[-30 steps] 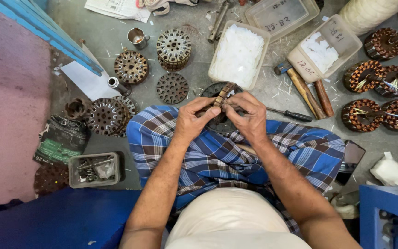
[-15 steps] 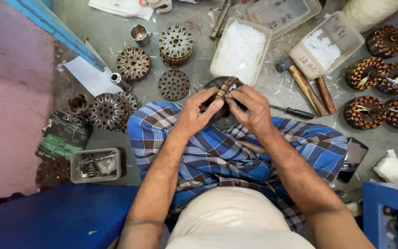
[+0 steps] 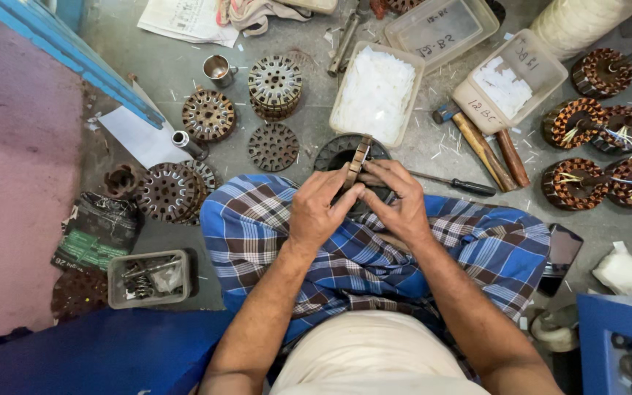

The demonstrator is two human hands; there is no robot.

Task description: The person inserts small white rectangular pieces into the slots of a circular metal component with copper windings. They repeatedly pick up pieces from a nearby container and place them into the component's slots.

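Head view, left hand (image 3: 318, 212) and right hand (image 3: 398, 201) together, both clamped on upright dark round slotted metal stator core (image 3: 358, 159), white plastic tray of paper strips (image 3: 376, 93) at twelve o'clock, black-handled screwdriver (image 3: 456, 183) at three o'clock.

This is a floor-level repair workshop for electric motors. Just beyond the left hand (image 3: 321, 212) and right hand (image 3: 396, 199), the bare concrete floor (image 3: 411, 146) is littered with wire clippings. Left of the hands lie rusty slotted stator cores (image 3: 275, 85), stacked and single. Well off to the right sit stators wound with copper wire (image 3: 578, 183). Ahead of the hands stand plastic tubs of white strips (image 3: 374, 95), with a wooden-handled hammer (image 3: 477, 143) and a screwdriver (image 3: 456, 183) close by.
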